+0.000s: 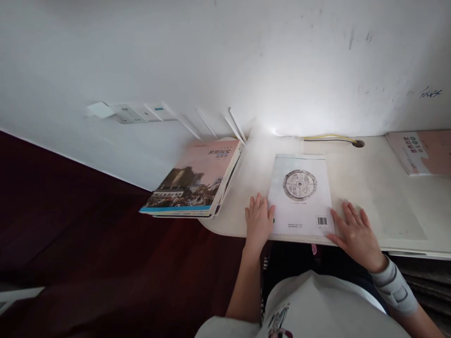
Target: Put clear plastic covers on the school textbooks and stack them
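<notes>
A white-backed book (299, 216) lies flat on the white desk (369, 192), its back cover up, showing a round emblem and a barcode. My left hand (259, 220) rests at the book's left edge with fingers stretched out and the thumb by the cover. At the lower right corner of the book, my right hand (357, 234) lies spread on the desk, its thumb and a finger touching the edge. Neither hand grips anything. A grey band wraps my right wrist.
A stack of books (195, 176) with a pink cover on top overhangs the desk's left end. Another pink book (423, 152) lies at the far right. White sticks (234, 124) lean by the wall. Thin cables (327, 138) run to a round hole (358, 143). Wall sockets (128, 113) sit left.
</notes>
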Demonstrator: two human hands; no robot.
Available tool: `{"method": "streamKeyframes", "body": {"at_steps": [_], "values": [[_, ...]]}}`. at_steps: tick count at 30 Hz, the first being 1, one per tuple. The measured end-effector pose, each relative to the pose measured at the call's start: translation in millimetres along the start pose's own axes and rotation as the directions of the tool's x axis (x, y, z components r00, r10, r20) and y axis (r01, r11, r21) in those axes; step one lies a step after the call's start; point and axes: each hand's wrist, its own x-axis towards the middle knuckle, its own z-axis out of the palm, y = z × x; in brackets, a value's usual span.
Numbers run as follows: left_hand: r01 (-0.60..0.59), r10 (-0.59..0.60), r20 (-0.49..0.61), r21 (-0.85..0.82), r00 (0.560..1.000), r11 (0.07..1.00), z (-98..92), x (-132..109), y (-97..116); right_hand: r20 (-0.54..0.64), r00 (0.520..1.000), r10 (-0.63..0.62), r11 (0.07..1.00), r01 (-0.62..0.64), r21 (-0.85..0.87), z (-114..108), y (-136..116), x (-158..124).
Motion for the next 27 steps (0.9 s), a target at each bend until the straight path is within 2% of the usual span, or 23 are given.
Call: {"method": "streamKeyframes", "body": {"at_steps": [3, 8, 13, 17, 20, 23, 25, 27], "values": [[-0.021, 0.021, -0.005, -0.046, 1.0, 0.999, 2.6, 1, -2, 0.007, 1.0, -0.003, 1.0, 0.003, -0.004, 1, 1, 0], [-0.014, 0.008, -0.08, -0.064, 0.997, 0.998, 7.0, 1, -5, 0.0, 1.0, 0.003, 1.0, -0.003, 0.019, 1, 1, -1], [-0.011, 0.009, -0.041, -0.051, 0.999, 0.999, 6.3, 1, -2, 0.014, 1.0, -0.003, 1.0, 0.003, 0.002, -1, 0, 0], [-0.006, 0.003, -0.042, -0.074, 0.999, 0.997, -1.7, 0, 2, 0.021, 1.0, 0.001, 1.0, 0.0, -0.012, -2, 0, 0], [-0.024, 0.01, -0.058, -0.245, 0.998, 0.969, -15.2, -9, 5, 0.022, 1.0, 0.001, 1.0, -0.001, -0.01, -2, 0, 0], [-0.104, 0.134, 0.018, -0.535, 0.991, 0.839, -25.4, -27, 16, 0.021, 1.0, 0.002, 1.0, -0.002, 0.001, -3, -1, 1], [-0.173, 0.266, 0.044, -0.657, 0.963, 0.734, -21.7, -38, 30, 0.026, 1.0, 0.008, 1.0, -0.008, 0.003, -4, -2, 2], [-0.232, 0.318, 0.006, -0.669, 0.948, 0.706, -7.9, -44, 50, 0.038, 0.999, 0.017, 1.0, -0.018, 0.012, -5, -4, 3]]}}
